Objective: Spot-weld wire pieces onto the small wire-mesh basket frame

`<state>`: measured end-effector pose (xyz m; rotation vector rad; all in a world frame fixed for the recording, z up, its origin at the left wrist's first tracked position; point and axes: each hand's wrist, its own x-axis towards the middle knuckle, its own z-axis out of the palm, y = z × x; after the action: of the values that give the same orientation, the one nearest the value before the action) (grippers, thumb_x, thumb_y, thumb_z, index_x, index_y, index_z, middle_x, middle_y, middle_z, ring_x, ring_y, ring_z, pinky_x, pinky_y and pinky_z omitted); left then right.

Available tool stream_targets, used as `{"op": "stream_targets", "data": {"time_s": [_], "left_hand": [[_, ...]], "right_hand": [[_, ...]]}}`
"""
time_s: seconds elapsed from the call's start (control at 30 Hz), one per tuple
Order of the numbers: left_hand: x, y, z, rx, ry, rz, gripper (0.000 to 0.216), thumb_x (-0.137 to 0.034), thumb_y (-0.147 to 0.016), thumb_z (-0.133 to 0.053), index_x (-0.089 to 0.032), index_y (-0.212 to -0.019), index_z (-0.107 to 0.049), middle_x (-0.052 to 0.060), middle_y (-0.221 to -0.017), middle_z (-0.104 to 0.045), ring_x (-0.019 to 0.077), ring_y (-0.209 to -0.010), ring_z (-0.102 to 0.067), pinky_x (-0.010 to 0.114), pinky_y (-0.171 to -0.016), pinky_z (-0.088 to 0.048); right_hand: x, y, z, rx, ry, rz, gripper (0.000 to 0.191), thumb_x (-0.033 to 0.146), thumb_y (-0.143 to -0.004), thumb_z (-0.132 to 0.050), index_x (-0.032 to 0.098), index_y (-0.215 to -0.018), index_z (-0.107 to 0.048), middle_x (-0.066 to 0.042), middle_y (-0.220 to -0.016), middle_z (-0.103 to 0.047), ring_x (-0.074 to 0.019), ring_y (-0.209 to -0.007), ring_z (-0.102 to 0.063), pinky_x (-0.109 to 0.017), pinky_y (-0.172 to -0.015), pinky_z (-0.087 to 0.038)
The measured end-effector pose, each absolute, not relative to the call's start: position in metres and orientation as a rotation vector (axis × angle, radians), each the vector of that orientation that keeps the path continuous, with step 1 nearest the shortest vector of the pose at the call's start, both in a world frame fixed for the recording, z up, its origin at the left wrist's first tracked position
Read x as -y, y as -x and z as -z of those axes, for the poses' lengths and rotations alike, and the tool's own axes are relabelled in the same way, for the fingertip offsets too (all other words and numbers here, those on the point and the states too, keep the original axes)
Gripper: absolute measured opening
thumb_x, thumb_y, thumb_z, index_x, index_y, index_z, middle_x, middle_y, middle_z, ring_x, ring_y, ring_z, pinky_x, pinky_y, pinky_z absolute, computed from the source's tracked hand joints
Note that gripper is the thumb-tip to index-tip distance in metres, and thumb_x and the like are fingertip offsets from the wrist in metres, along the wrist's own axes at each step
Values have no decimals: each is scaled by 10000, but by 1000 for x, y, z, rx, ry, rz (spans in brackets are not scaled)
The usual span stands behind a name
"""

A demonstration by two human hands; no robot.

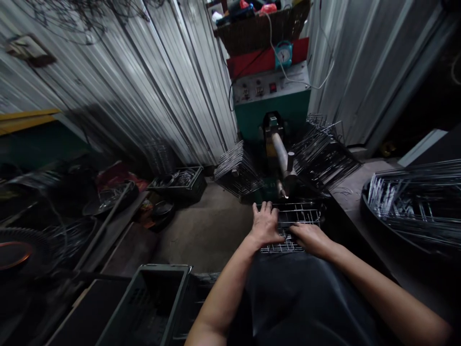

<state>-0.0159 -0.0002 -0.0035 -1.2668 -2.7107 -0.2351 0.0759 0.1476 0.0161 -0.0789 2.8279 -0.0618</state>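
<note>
A flat wire grid rack [299, 215] lies in front of me under the arm of a green spot-welding machine [272, 106]. My left hand [265, 224] rests flat on the rack's left part, fingers stretched forward. On the rack's near right part sits my right hand [311, 238], fingers curled onto the wires. The welder's metal arm [280, 153] points down at the rack's far edge, where a small bright spot [286, 196] glows at the tip.
Stacks of wire racks lean at the machine's left [236, 169] and right [321, 154]. More wire parts fill a round tub [414, 204] at the right. A dark crate [149, 302] stands near left. Corrugated metal walls enclose the space; a basket [261, 26] tops the machine.
</note>
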Motion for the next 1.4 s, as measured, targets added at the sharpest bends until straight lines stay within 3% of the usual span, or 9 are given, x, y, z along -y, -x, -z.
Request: {"op": "stream_targets", "data": {"time_s": [0.47,0.8,0.97,1.1,1.4], "left_hand": [[-10,40,4,2745,1319,347,882,-622,-454,-621,-157,-1186,-459,102,-1333,-310,238,-1249,-233,493,-1028,-88],[-23,62,-1,2777,1327,301,889,-618,-478,-630,-157,-1213,-439,110,-1347,-284,253,-1267,-201,495,-1032,-73],[-25,63,-8,2805,1366,342,872,-631,-461,-646,-175,-1179,-458,89,-1269,-357,244,-1197,-282,508,-1004,-158],[-27,65,-9,2835,1346,286,872,-592,-489,-641,-168,-1223,-438,119,-1347,-263,260,-1267,-185,502,-1025,-78],[-42,93,-10,2839,1285,398,784,-601,-472,-648,-167,-1106,-494,77,-1190,-408,235,-1127,-338,523,-965,-206]], "right_hand": [[-153,-69,-21,-2868,30,8,314,166,-866,-342,230,-1109,-530,-2,-1077,-489,-167,-974,-503,-287,-780,-382],[-167,-50,-23,-2928,11,-45,320,168,-848,-356,231,-1105,-535,4,-1069,-496,-169,-970,-500,-293,-766,-382],[-167,-49,-20,-2967,22,-47,329,184,-873,-323,249,-1122,-529,14,-1080,-498,-151,-926,-514,-266,-714,-350],[-166,-50,-13,-2981,-4,-101,345,177,-894,-287,245,-1131,-528,8,-1079,-500,-148,-918,-515,-260,-696,-323],[-174,-27,-18,-3029,-158,-83,378,226,-911,-302,311,-1225,-495,65,-1192,-454,-141,-958,-517,-266,-728,-363]]}}
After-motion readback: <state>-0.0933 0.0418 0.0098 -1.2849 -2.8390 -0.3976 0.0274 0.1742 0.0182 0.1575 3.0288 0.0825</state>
